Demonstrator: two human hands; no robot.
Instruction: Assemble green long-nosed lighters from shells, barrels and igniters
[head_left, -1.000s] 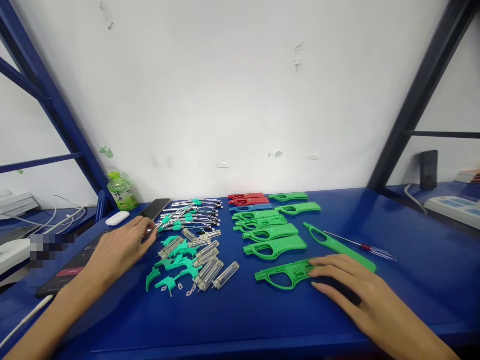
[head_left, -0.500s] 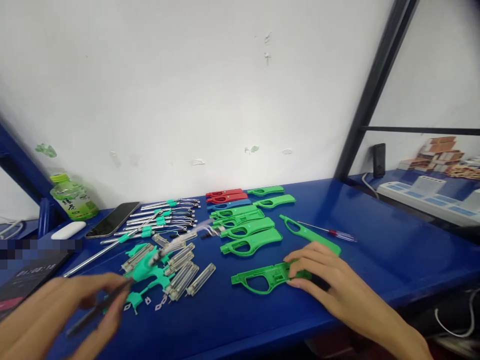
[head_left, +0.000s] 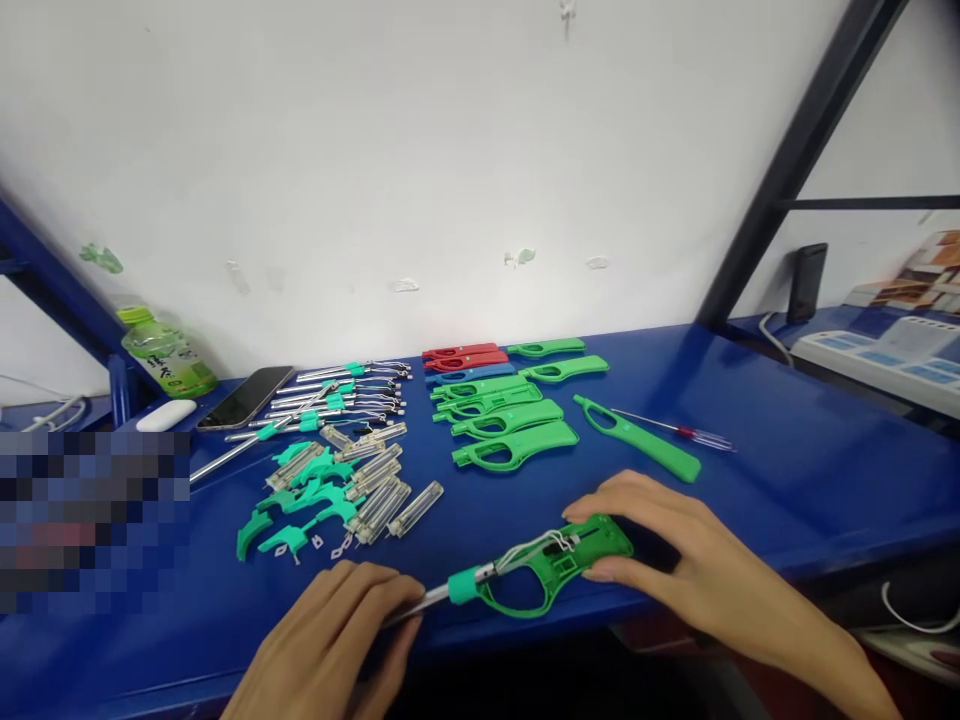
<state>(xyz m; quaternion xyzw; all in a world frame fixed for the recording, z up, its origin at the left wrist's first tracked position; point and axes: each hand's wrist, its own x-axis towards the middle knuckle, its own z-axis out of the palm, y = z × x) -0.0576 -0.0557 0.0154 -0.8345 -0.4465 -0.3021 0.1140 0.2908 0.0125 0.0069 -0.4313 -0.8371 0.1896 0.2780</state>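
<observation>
With my right grip (head_left: 675,545) holding the green handle (head_left: 606,540) and my left grip (head_left: 326,635) pinching the metal rod (head_left: 436,598) off the handle's left end, I'd best keep both aligned, the white wires (head_left: 525,549) unpinched over the handle.

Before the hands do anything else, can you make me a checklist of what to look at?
1. Left hand grips the tube: ok.
2. Right hand holds the green shell, hollow side showing: ok.
3. Teal collar at the shell's narrow end: ok. Whether it sits snugly: cannot tell.
4. Wires tucked down inside the shell: cannot tell; they run along it.
5. Triggers and clear tanks sorted apart: not ok, they lie jumbled together.
6. Screwdriver lying safely on the table, away from the hands: ok.
</observation>
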